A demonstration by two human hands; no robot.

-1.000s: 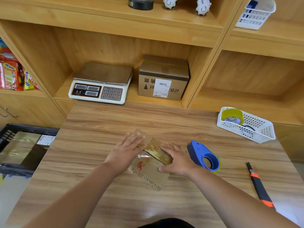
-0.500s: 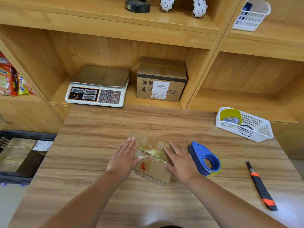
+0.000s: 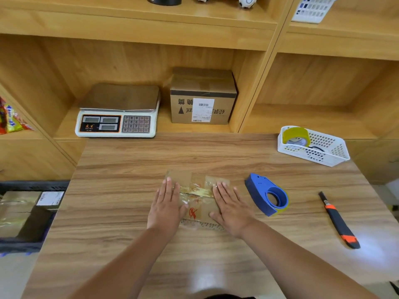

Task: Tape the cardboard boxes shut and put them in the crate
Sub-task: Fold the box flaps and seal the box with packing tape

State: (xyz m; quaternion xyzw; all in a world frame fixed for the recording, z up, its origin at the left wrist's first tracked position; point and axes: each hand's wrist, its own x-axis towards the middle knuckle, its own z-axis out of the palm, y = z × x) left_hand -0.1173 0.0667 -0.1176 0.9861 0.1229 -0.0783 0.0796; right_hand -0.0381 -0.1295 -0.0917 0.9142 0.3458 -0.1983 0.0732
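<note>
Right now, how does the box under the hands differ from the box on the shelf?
The table box is small and flat; the shelf box is bigger and taller. The table box is pressed under the left hand and right hand; the shelf box stands untouched. Both are brown cardboard.

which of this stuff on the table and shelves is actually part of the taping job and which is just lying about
In use: small cardboard box under left hand and right hand; blue tape dispenser; black crate holding a taped box.

Lying about: scale; utility knife; white basket with tape roll; snack packets; labelled shelf box.
</note>
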